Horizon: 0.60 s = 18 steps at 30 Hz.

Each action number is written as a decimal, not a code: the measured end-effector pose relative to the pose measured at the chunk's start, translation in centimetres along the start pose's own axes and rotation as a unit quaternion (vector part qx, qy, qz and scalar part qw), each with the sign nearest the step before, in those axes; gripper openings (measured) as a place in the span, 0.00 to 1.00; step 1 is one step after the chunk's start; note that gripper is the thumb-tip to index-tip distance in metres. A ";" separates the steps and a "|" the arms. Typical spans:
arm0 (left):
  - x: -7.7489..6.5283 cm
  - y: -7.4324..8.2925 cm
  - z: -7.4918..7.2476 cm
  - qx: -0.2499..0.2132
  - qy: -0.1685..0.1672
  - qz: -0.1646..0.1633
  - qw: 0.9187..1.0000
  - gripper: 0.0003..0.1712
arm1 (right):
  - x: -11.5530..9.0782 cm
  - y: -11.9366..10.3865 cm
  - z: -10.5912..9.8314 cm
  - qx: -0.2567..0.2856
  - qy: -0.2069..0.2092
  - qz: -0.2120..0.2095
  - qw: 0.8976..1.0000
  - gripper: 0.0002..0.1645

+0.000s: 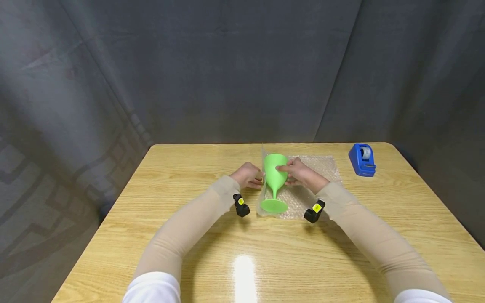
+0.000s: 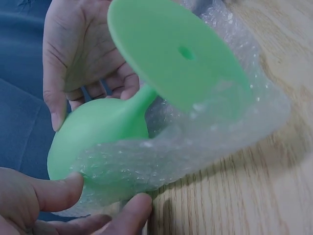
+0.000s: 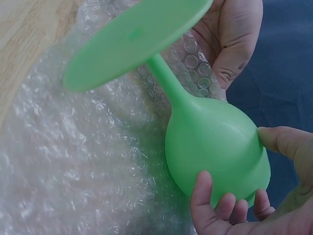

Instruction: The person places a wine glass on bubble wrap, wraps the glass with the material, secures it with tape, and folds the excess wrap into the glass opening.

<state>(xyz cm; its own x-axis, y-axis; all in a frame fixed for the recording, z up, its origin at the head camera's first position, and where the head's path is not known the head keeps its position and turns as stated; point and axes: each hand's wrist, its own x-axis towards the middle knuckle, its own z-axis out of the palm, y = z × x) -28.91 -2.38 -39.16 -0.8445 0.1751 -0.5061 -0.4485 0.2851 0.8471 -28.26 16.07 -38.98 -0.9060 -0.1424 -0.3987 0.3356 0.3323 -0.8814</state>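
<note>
A light green plastic goblet [image 1: 275, 172] lies over a sheet of bubble wrap [image 1: 322, 166], its round foot [image 2: 181, 54] toward the person. My right hand [image 1: 301, 173] holds the goblet by its bowl [image 3: 215, 147], thumb on one side and fingers on the other. At the goblet's left side, my left hand [image 1: 249, 174] pinches the raised edge of the bubble wrap between thumb and fingers. In the left wrist view this edge [image 2: 171, 161] stands up along the bowl and part of the foot. The left fingertips are partly hidden in the head view.
A blue tape dispenser [image 1: 362, 160] with a roll of tape stands at the back right of the wooden table [image 1: 189, 168]. Dark grey curtains [image 1: 227, 75] hang behind the table and at its sides.
</note>
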 end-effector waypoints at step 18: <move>-0.3 0.1 -0.8 0.003 -0.044 0.012 0.999 0.22 | -0.2 -0.2 0.6 0.011 -0.003 -0.001 1.000 0.19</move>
<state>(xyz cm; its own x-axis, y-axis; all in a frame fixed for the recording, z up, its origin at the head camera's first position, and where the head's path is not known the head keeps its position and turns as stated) -28.99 -3.19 -38.76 -0.8263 0.2639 -0.4976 -0.4260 0.2852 0.8586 -28.00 15.46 -38.84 -0.9055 -0.1479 -0.3977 0.3389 0.3116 -0.8877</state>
